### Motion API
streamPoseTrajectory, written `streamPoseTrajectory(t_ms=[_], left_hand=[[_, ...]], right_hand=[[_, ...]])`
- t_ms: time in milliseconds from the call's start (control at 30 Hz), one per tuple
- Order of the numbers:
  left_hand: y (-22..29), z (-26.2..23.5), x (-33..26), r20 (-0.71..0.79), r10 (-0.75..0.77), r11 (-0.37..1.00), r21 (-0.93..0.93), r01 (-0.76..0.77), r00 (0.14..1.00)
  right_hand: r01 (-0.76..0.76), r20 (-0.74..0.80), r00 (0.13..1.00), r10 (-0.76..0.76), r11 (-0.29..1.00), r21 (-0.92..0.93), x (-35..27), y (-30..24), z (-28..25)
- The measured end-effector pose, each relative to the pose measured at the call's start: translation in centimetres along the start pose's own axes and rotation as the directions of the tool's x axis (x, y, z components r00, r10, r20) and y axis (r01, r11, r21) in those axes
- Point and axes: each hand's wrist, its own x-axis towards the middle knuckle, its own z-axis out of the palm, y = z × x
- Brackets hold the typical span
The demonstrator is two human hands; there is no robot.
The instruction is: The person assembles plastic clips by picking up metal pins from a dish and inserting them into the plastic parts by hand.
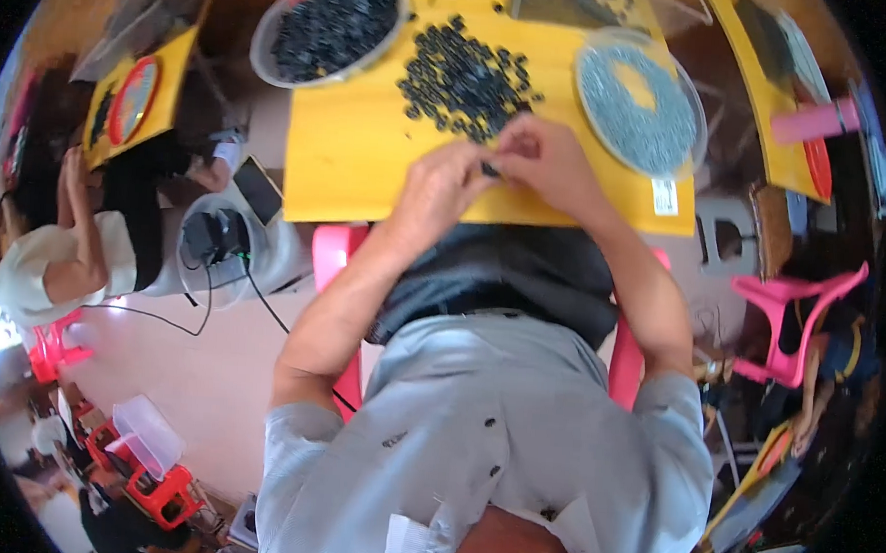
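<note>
My left hand (440,184) and my right hand (546,164) meet at the near half of a yellow tabletop (343,171). Between their fingertips shows a small black piece (490,169), pinched by the left fingers. The right fingers are closed close against it; what they grip is too small to make out. Just beyond the hands lies a loose pile of small round black pieces (461,72). To its left stands a clear round tub (259,59) full of black pieces. On the right, a clear tub (699,140) holds many thin silvery pins.
A dark tray (567,5) lies at the table's far edge. Left of the table stand a bin with black power adapters (217,237) and trailing cables. Another person (73,257) sits at a yellow table on the left. A pink stool (786,320) stands on the right.
</note>
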Motion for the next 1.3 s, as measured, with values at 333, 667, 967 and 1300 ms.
streamPoseTrajectory(t_ms=[333,667,967,1300], left_hand=[[-0.4,-0.3,-0.9,-0.015,0.068,0.998,-0.005,-0.068,0.998],[-0.4,-0.3,-0.6,-0.005,0.086,0.994,0.073,-0.086,0.996],[0.0,0.0,-0.2,-0.064,-0.045,0.999,-0.015,0.044,0.997],[0.2,0.6,-0.4,-0.069,-0.018,1.0,0.021,0.02,0.997]], right_hand=[[-0.035,0.052,0.998,0.032,0.998,0.054,-0.5,0.0,0.6],[0.008,0.034,0.999,-0.009,1.0,0.023,-0.7,0.0,0.6],[-0.043,0.111,0.993,0.037,0.998,0.052,-0.3,-0.9,-0.5],[-0.03,0.09,0.996,0.026,0.999,0.038,-0.5,0.0,-0.4]])
